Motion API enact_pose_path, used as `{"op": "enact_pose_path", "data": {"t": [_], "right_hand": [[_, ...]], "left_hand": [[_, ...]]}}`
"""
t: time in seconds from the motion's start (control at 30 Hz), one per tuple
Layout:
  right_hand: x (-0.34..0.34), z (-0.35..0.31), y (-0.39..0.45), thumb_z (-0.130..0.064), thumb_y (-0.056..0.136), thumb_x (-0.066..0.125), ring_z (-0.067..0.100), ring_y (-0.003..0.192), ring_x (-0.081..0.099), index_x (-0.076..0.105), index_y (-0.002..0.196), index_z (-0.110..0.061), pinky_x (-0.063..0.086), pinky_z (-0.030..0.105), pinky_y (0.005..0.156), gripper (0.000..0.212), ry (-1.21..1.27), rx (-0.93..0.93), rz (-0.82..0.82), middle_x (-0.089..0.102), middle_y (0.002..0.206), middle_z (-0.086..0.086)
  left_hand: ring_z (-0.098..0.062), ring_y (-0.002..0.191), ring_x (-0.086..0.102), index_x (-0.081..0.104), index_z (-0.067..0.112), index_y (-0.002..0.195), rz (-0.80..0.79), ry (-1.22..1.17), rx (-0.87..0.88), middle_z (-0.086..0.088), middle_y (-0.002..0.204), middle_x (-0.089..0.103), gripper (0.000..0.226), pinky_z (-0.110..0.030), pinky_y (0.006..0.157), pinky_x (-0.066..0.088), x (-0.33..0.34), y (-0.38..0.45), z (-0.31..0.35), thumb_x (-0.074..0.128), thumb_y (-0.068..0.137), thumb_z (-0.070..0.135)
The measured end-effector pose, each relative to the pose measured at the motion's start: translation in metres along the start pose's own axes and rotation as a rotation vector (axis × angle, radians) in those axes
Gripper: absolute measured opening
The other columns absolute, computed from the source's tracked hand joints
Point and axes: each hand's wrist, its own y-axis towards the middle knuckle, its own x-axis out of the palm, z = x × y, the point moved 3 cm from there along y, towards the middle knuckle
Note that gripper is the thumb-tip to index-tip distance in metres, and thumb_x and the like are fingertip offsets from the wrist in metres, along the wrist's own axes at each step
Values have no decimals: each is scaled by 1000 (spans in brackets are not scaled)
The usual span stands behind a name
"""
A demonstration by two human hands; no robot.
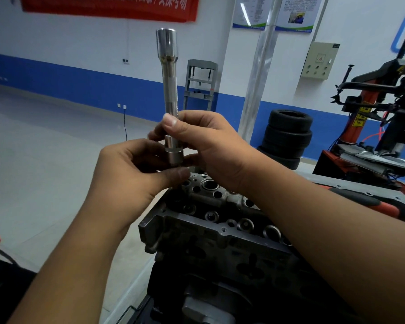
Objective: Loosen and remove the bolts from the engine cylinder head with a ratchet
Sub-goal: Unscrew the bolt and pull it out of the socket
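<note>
I hold a long chrome extension bar (170, 90) upright above the engine cylinder head (220, 220). A wide socket end sits at its top, and a short grey socket (174, 156) is at its bottom. My right hand (204, 146) grips the bar's lower shaft, thumb pressed on it. My left hand (136, 169) pinches the grey socket from below and the left. The cylinder head lies below my hands, grey metal with several round bores and holes. No ratchet handle shows on the bar.
A red and black handled tool (365, 202) lies on the metal bench (360, 183) behind my right forearm. Stacked tyres (288, 134), a tyre changer machine (384, 118) and a silver column (257, 73) stand at the back right. Open grey floor lies to the left.
</note>
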Motion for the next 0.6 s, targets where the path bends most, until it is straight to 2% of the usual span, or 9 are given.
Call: {"op": "enact_pose_path", "data": {"t": [0.07,0.17,0.23,0.27,0.33,0.4,0.5,0.57,0.6], "right_hand": [[0,-1,-1,-23,105,59,24,95,70,71,103,-2,60,46,82,25,-7,-2,-1,73,112,18],[1,-1,-1,-23,105,59,29,96,70,71,98,-6,61,56,79,22,-3,2,0,74,113,20],[1,-1,-1,-24,105,59,28,94,70,72,98,-7,61,53,78,22,-7,4,4,72,113,23],[0,0,-1,-25,104,60,27,94,71,72,99,-7,61,49,78,22,-9,4,6,72,113,23],[0,0,-1,-25,104,61,25,95,71,72,99,-7,61,48,83,21,-12,2,7,73,113,21],[0,0,0,-24,104,61,25,96,71,71,99,-8,61,52,86,20,-13,0,2,74,112,19],[-1,0,0,-24,104,60,25,95,72,70,97,-9,62,48,79,19,13,9,1,75,109,14],[-1,1,0,-25,104,60,24,94,72,71,96,-10,61,46,77,20,13,11,1,75,107,14],[-1,1,1,-25,104,60,25,93,71,71,95,-11,61,46,78,20,8,8,-1,74,108,17]], "left_hand": [[-9,90,78,81,34,92,-43,-11,-3,8,92,81,32,-21,79,59,-2,1,1,85,60,26],[-9,101,76,78,34,103,-180,-39,8,9,103,81,35,-19,85,59,0,-1,3,76,83,5],[-10,98,77,75,32,104,-114,4,13,10,100,81,40,-29,88,61,1,-1,2,77,83,-2],[-10,94,78,75,32,102,-64,25,14,10,96,81,38,-33,87,60,2,-1,2,82,78,3],[-9,87,78,76,31,96,7,44,8,10,90,80,35,-30,81,58,3,-2,4,87,64,22],[-8,87,78,77,31,95,-4,37,5,10,90,80,36,-25,80,58,1,-2,5,85,60,30],[-8,99,77,75,32,106,-141,-4,-12,10,101,81,34,-30,92,60,2,-1,4,79,81,9],[-9,97,77,74,33,107,-109,28,-2,11,99,81,40,-34,91,60,2,-1,3,78,84,1],[-8,93,78,74,34,102,-54,47,7,12,95,81,38,-35,87,61,3,-1,2,83,78,6]]}}
